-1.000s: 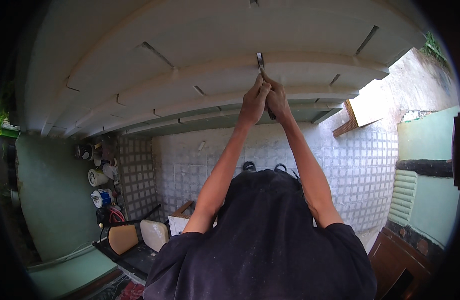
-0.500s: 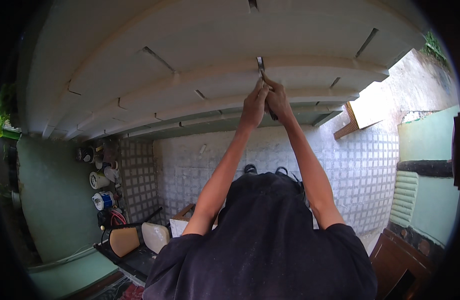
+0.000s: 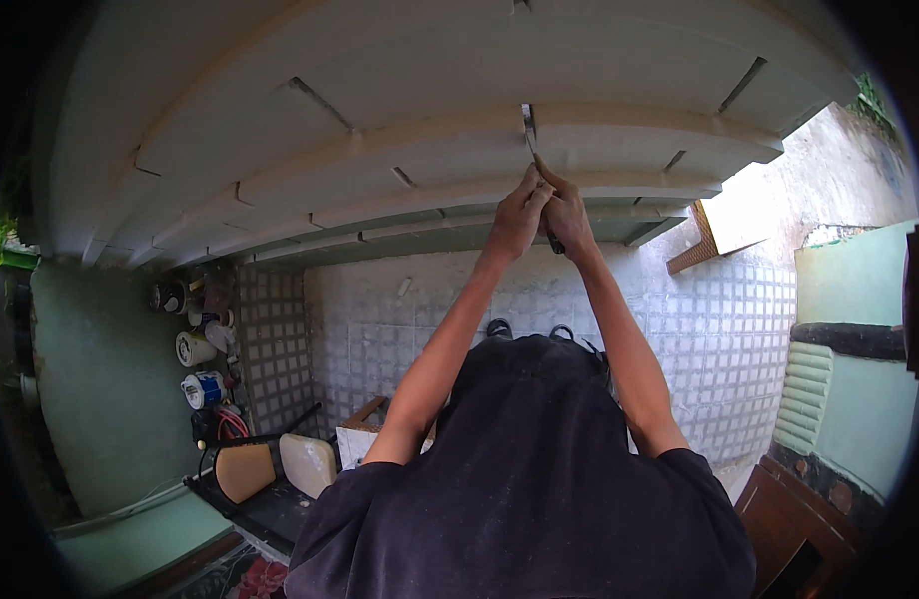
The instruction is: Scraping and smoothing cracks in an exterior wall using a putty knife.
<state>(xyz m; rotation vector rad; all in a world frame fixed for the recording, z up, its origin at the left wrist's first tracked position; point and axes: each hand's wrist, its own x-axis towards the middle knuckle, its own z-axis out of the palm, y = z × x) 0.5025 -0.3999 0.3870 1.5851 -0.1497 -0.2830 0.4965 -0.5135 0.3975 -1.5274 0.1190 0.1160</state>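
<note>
My left hand (image 3: 519,215) and my right hand (image 3: 564,210) are closed together around a narrow tool (image 3: 553,240), with part of a dark handle showing below them. A thin blade or strip runs up from my fingers into a dark upright slot (image 3: 527,122) in the white, stepped surface (image 3: 449,70) in front of me; I cannot make out exactly what kind of tool it is. More short slots (image 3: 402,176) mark the ledges to both sides. My fingertips are just below the middle ledge's edge.
Buckets (image 3: 195,349) line the left side beside a green wall. Chairs (image 3: 244,469) stand at lower left. A pale board with brown edging (image 3: 724,228) lies at the right. Tiled floor (image 3: 389,299) is under my feet, and a brown panel (image 3: 794,524) sits at lower right.
Both hands and the tool have shifted slightly down and right in the view, still gripped together at the same slot. The surroundings have shifted only slightly.
</note>
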